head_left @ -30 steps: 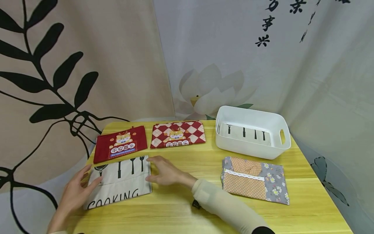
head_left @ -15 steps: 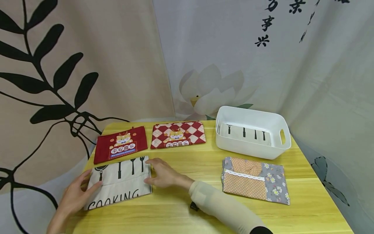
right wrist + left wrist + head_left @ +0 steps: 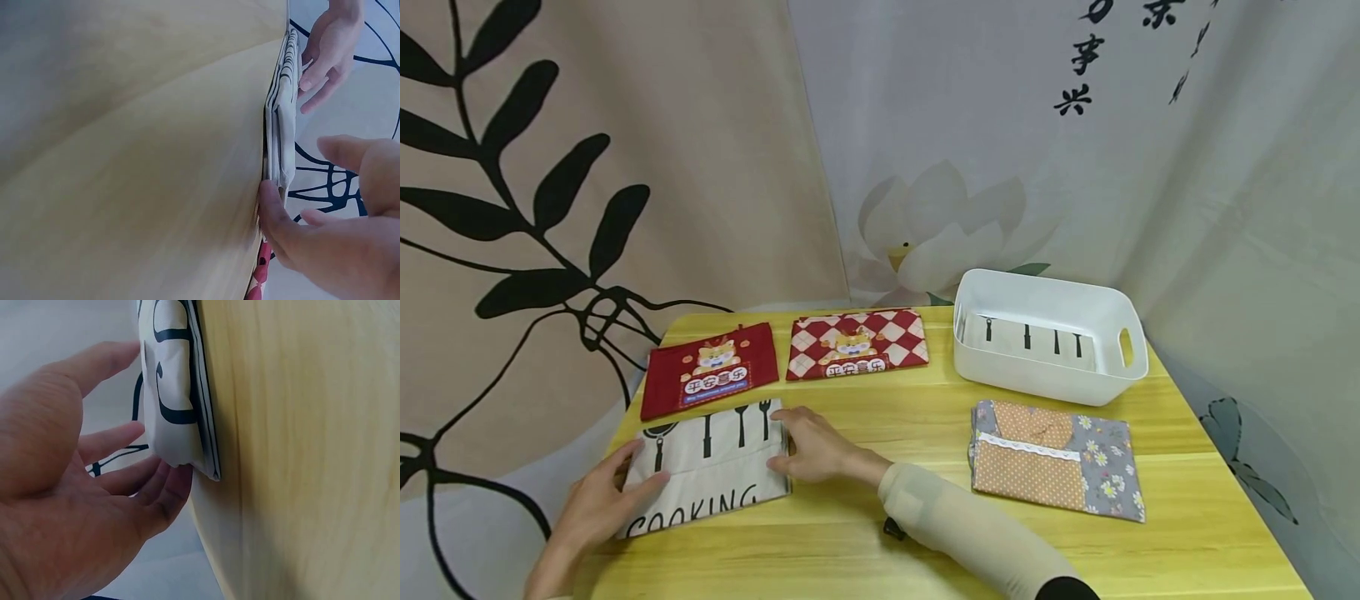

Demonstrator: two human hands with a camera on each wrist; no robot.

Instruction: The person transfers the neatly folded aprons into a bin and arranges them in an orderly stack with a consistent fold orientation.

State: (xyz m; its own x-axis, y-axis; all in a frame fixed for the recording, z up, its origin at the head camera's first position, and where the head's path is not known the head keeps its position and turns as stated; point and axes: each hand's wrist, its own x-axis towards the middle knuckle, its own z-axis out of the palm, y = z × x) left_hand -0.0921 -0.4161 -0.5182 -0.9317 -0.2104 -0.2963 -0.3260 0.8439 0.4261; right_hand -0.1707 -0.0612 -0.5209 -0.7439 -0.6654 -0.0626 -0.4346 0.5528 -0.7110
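Note:
A folded white apron (image 3: pixel 715 467) with black utensil prints and the word COOKING lies at the table's left front. My left hand (image 3: pixel 597 504) is at its left edge, the thumb reaching over the top face; in the left wrist view, fingertips (image 3: pixel 181 478) touch the lower corner of the folded cloth. Opposite, my right hand (image 3: pixel 823 446) touches the right edge with spread fingers. The right wrist view shows a fingertip (image 3: pixel 270 190) against the layered edge of the apron (image 3: pixel 282 119), the thumb standing apart from it.
Behind lie a folded dark red cloth (image 3: pixel 662 383) and a red checked one (image 3: pixel 902 342). A white basket (image 3: pixel 1030 379) at the back right holds a cloth with a similar utensil print. A folded grey floral cloth (image 3: pixel 1112 475) lies in front of it on the wooden table (image 3: pixel 880 550).
The right forearm has shifted slightly left, and the right fingers sit a little closer over the apron's right edge. The left thumb has moved slightly inward; the apron has stayed nearly still.

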